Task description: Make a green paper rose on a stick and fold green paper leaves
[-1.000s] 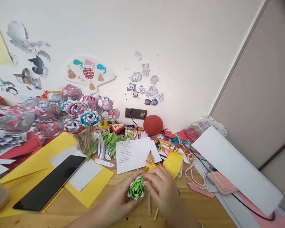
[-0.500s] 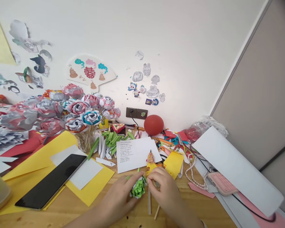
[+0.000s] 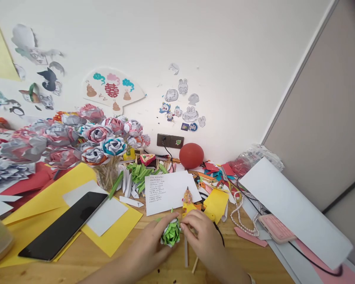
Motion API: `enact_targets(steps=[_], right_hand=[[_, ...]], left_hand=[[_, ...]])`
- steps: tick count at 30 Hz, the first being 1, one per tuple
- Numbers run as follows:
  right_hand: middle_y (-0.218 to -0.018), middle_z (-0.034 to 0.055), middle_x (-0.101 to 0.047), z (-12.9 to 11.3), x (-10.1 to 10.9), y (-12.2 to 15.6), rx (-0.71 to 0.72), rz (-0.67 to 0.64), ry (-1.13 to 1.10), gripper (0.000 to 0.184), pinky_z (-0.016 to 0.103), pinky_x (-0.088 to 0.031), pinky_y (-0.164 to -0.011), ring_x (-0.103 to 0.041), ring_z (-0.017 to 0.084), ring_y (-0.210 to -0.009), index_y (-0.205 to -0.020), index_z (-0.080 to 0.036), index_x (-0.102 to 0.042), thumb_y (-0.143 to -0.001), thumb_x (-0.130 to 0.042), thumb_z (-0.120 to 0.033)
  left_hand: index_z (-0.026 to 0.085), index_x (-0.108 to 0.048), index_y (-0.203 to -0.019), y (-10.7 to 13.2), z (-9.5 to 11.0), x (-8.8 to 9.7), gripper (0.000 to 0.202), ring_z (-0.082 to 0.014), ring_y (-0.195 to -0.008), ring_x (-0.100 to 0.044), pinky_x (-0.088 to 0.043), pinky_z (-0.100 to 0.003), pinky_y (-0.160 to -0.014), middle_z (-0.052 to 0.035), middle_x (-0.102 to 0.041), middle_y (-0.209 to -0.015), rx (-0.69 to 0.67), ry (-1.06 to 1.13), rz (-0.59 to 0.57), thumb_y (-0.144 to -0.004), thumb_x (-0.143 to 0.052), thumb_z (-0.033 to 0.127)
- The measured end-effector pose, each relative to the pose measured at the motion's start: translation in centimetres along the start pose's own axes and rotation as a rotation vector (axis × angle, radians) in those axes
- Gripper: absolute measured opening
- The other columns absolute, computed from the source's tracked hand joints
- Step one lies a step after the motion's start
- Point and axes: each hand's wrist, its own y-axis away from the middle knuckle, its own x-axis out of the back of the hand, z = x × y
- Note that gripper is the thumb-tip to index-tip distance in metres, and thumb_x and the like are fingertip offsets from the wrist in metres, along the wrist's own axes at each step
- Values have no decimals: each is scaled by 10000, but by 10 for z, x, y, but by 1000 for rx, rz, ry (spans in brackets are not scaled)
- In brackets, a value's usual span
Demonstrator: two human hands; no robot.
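Note:
A green and white folded paper flower [image 3: 170, 232] is held in my left hand [image 3: 149, 244], whose thumb and fingers curve round its side. My right hand [image 3: 199, 232] is closed in a pinch at the flower's right edge; what the fingertips grip there is hidden. Under my right hand lie a thin pale strip [image 3: 186, 252] and a wooden stick [image 3: 195, 265] on the wooden table. Just beyond the hands is a yellow glue gun-like object [image 3: 189, 207], partly covered by my right hand. A handwritten white sheet [image 3: 162, 195] lies behind the flower.
Paper flowers [image 3: 97, 134] stand in a clear vase [image 3: 106, 173] at the left. A black tablet [image 3: 65, 225] lies on yellow paper [image 3: 109, 236]. Green folded pieces [image 3: 139, 175], a red balloon-like ball [image 3: 191, 156], a pearl string [image 3: 239, 219] and a white box-like panel [image 3: 298, 213] surround the work area.
The flower has turned slightly in my left hand, so more of its green face shows. My right hand has shifted slightly left, staying at the flower's edge.

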Motion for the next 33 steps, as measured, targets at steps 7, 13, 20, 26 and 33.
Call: enact_targets(steps=[7,13,20,26,33], right_hand=[[-730,22,-572,-2,-3,1,15,-12,10,132,270,-389,-642,-542,169,-720,-721,-176,-572,-837,-515,-149],[-768,37,-599,-3,-1,-1,-73,2,-138,171,281,-423,-682,-566,177,-755,-758,-178,-600,-866,-474,-219],[-837,44,-645,0,-2,-5,-211,-47,-402,139,274,-466,-720,-603,183,-806,-839,-182,-625,-830,-512,-262],[-812,55,-645,9,-5,-5,-293,-42,-424,213,314,-465,-741,-605,204,-801,-816,-177,-613,-856,-463,-323],[-791,40,-646,11,-11,-5,-313,-150,-527,192,297,-472,-709,-610,192,-770,-803,-182,-600,-800,-538,-363]], left_hand=[[259,-323,-1352,0,-6,-7,655,-270,-1214,-488,-429,-386,-976,-94,-519,-1345,-16,107,87,-762,-606,230],[181,-253,-1393,-1,-6,-7,769,-301,-1195,-497,-427,-427,-971,-159,-517,-1330,41,119,111,-719,-623,209],[277,-326,-1365,0,-11,-15,711,-278,-1202,-493,-415,-423,-985,-104,-507,-1351,-130,81,29,-720,-589,131],[245,-402,-1263,-4,0,-7,701,-275,-1152,-509,-409,-409,-974,-97,-547,-1249,-13,218,143,-624,-643,89],[211,-380,-1135,-9,8,4,584,-264,-984,-567,-467,-415,-857,-75,-514,-1072,166,360,359,-619,-653,202]])
